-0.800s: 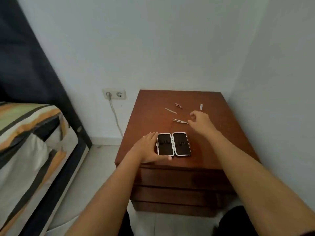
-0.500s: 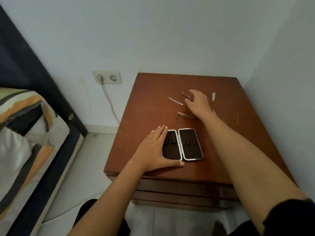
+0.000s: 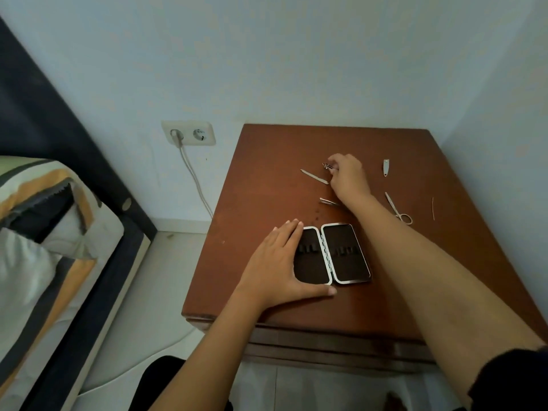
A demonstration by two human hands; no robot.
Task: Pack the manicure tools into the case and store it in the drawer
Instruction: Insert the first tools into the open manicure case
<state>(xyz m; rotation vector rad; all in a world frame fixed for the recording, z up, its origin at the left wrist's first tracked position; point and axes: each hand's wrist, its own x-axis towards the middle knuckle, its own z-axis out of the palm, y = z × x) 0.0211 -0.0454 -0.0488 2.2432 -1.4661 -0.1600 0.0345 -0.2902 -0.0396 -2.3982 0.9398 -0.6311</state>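
Observation:
The open manicure case (image 3: pixel 345 253) lies flat on the brown nightstand (image 3: pixel 267 188), both black-lined halves empty. My left hand (image 3: pixel 281 265) rests flat on the case's left half, thumb along its near edge. My right hand (image 3: pixel 348 179) reaches to the back of the top, fingertips closing on a small nail clipper (image 3: pixel 327 166). Loose metal tools lie around it: a nail file (image 3: pixel 314 177), tweezers (image 3: pixel 327 201), a second clipper (image 3: pixel 385 167), small scissors (image 3: pixel 398 209) and a thin stick (image 3: pixel 433 208).
The nightstand stands in a corner, walls behind and to the right. Its drawer fronts (image 3: pixel 326 348) sit shut below the top's front edge. A wall socket (image 3: pixel 189 133) with a plugged cable is to the left, then a bed (image 3: pixel 44 232) with striped bedding.
My right hand has moved from the tweezers toward the back, onto the small clipper. My head has come closer and looks more steeply down. My left hand stays on the case.

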